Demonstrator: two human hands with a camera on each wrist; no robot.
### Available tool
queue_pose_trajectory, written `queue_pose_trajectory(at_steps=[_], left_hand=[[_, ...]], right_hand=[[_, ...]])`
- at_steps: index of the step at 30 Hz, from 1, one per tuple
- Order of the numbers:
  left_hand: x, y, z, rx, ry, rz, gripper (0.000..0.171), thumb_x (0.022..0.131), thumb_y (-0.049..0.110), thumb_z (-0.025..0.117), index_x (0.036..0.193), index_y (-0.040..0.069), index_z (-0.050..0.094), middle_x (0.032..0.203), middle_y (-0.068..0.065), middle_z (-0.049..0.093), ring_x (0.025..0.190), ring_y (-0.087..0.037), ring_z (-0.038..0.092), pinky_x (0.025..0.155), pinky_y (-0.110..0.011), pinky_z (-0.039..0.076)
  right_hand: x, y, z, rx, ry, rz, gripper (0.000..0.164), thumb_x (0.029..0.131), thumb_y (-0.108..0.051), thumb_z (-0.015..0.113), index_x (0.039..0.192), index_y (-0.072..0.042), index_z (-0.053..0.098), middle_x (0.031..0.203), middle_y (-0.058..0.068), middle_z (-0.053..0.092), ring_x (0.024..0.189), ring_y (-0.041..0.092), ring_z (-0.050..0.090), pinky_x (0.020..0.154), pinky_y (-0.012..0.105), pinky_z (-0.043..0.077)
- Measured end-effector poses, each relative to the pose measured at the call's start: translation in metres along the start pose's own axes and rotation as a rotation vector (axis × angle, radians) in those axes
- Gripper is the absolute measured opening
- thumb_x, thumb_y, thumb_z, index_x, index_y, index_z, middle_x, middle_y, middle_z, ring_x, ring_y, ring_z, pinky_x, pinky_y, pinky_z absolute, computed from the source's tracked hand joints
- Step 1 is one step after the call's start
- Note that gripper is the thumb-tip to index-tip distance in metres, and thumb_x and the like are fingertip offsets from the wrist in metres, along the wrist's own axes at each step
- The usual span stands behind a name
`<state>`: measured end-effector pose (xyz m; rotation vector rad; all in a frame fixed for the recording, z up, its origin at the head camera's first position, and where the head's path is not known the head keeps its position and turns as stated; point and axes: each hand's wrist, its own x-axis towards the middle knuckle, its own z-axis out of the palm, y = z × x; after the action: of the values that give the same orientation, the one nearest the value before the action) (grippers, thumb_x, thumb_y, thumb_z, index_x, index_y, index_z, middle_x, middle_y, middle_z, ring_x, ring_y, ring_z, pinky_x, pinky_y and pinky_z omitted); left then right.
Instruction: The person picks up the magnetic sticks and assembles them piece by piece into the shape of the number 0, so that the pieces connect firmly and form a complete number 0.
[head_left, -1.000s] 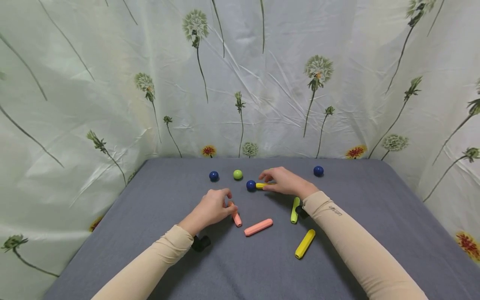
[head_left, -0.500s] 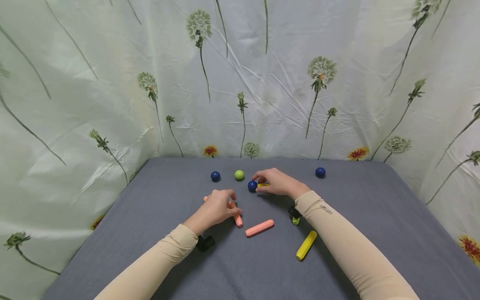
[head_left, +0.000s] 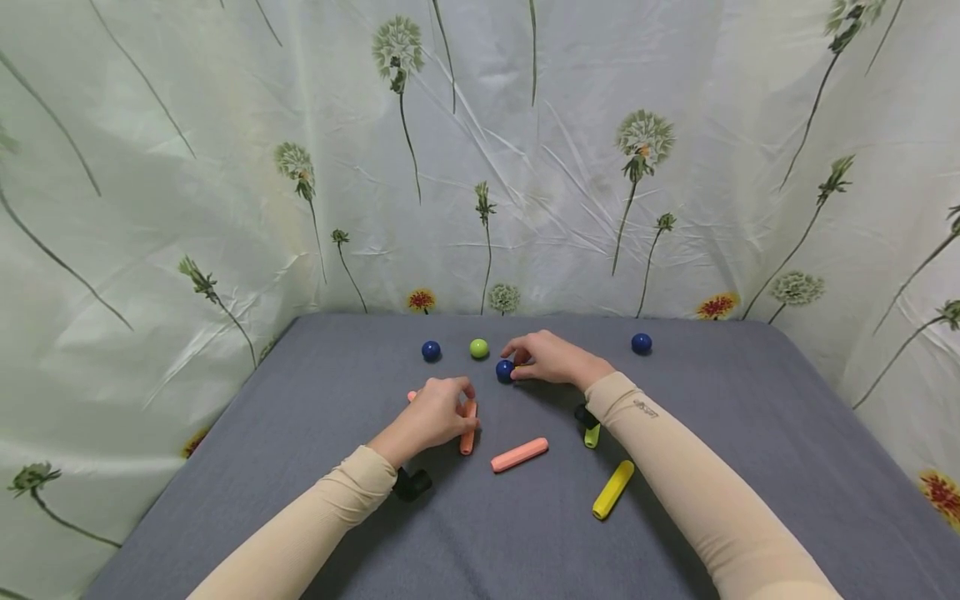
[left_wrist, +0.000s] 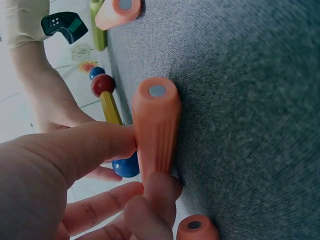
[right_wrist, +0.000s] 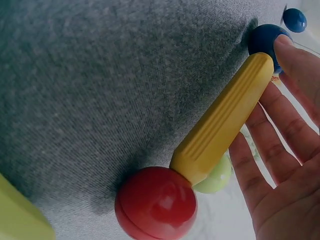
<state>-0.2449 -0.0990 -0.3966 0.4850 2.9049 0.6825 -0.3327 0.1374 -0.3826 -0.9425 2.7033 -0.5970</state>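
My left hand [head_left: 427,417] pinches a salmon magnetic stick [left_wrist: 156,125] between thumb and fingers, its round magnet end showing in the left wrist view. My right hand [head_left: 555,360] is at the back middle, thumb and forefinger on a blue ball [right_wrist: 267,40]. That ball sits at one end of a yellow stick [right_wrist: 222,120], and a red ball [right_wrist: 156,202] is at the other end. In the head view the right hand hides the red ball and most of the yellow stick.
Another salmon stick [head_left: 519,455] lies centre front, a yellow stick [head_left: 613,490] to its right. A lime stick [head_left: 592,436] is partly under the right wrist. A salmon stick end [head_left: 411,396] shows behind the left hand. Loose balls at the back: blue [head_left: 431,351], lime [head_left: 479,348], blue [head_left: 641,343].
My right hand has shifted left along the yellow stick, and its fingers are now at the blue ball. The salmon stick in my left hand has turned, its near end swinging left.
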Motion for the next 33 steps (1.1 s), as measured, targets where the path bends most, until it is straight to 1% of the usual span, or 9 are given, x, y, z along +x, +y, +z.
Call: queue_pose_trajectory(at_steps=[8,10,13,15,18,24,26,30,33], left_hand=[[0.001,0.004,0.000,0.036,-0.025,-0.066,0.034,0.090,0.025,0.088,0.113,0.002,0.076,0.075,0.000,0.066,0.064,-0.012,0.059,0.058,-0.025,0.045],[0.000,0.005,0.000,0.046,-0.022,-0.076,0.030,0.090,0.025,0.088,0.107,0.003,0.078,0.075,0.000,0.066,0.065,-0.012,0.060,0.059,-0.025,0.045],[-0.001,0.005,0.001,0.060,-0.014,-0.078,0.022,0.088,0.025,0.088,0.092,0.006,0.078,0.073,0.001,0.067,0.064,-0.013,0.059,0.059,-0.025,0.044],[-0.001,0.005,0.001,0.068,-0.012,-0.079,0.022,0.088,0.026,0.089,0.082,0.009,0.076,0.070,0.002,0.066,0.063,-0.013,0.058,0.059,-0.026,0.043],[0.000,0.005,0.001,0.072,-0.014,-0.080,0.024,0.088,0.026,0.089,0.075,0.012,0.073,0.066,0.002,0.065,0.061,-0.013,0.057,0.059,-0.026,0.041],[0.005,0.008,-0.001,0.065,-0.034,-0.110,0.028,0.089,0.028,0.088,0.070,0.014,0.073,0.063,0.002,0.063,0.061,-0.015,0.058,0.064,-0.031,0.038],[0.008,0.008,-0.002,0.050,-0.043,-0.115,0.029,0.089,0.028,0.088,0.069,0.014,0.073,0.062,0.002,0.063,0.061,-0.015,0.057,0.063,-0.030,0.038],[0.015,0.009,-0.001,0.030,-0.047,-0.103,0.031,0.090,0.028,0.087,0.066,0.015,0.072,0.061,0.004,0.061,0.059,-0.013,0.055,0.055,-0.026,0.039],[0.020,0.010,-0.001,0.009,-0.053,-0.100,0.032,0.090,0.029,0.087,0.066,0.015,0.071,0.059,0.004,0.059,0.057,-0.012,0.055,0.054,-0.025,0.039]], right_hand=[[0.003,0.004,0.001,0.084,0.005,0.007,0.036,0.103,-0.020,0.075,0.136,-0.007,0.072,0.118,0.011,0.079,0.110,0.023,0.074,0.098,0.041,0.060],[0.003,0.005,0.002,0.097,0.007,0.004,0.035,0.103,-0.020,0.075,0.135,-0.007,0.072,0.115,0.010,0.079,0.107,0.021,0.074,0.096,0.040,0.060],[0.004,0.008,0.003,0.116,0.009,0.007,0.034,0.103,-0.020,0.075,0.134,-0.007,0.073,0.112,0.008,0.080,0.104,0.019,0.074,0.094,0.038,0.060],[0.004,0.009,0.004,0.122,0.008,0.006,0.033,0.103,-0.021,0.075,0.134,-0.007,0.074,0.112,0.008,0.080,0.102,0.018,0.074,0.093,0.037,0.060],[0.004,0.011,0.005,0.124,0.010,0.004,0.033,0.103,-0.022,0.074,0.133,-0.008,0.074,0.112,0.007,0.080,0.102,0.017,0.074,0.092,0.037,0.060],[0.006,0.013,0.004,0.119,0.016,0.011,0.032,0.104,-0.022,0.074,0.133,-0.008,0.074,0.113,0.008,0.080,0.103,0.018,0.074,0.093,0.038,0.060],[0.006,0.012,0.004,0.118,0.015,0.013,0.032,0.104,-0.022,0.074,0.133,-0.007,0.074,0.114,0.009,0.080,0.103,0.019,0.074,0.093,0.038,0.060],[0.006,0.010,0.003,0.115,0.012,0.016,0.033,0.104,-0.022,0.073,0.134,-0.007,0.073,0.117,0.010,0.080,0.107,0.022,0.074,0.095,0.040,0.060],[0.006,0.008,0.001,0.114,0.008,0.019,0.033,0.104,-0.021,0.073,0.134,-0.006,0.073,0.118,0.011,0.079,0.109,0.023,0.075,0.097,0.040,0.060]])
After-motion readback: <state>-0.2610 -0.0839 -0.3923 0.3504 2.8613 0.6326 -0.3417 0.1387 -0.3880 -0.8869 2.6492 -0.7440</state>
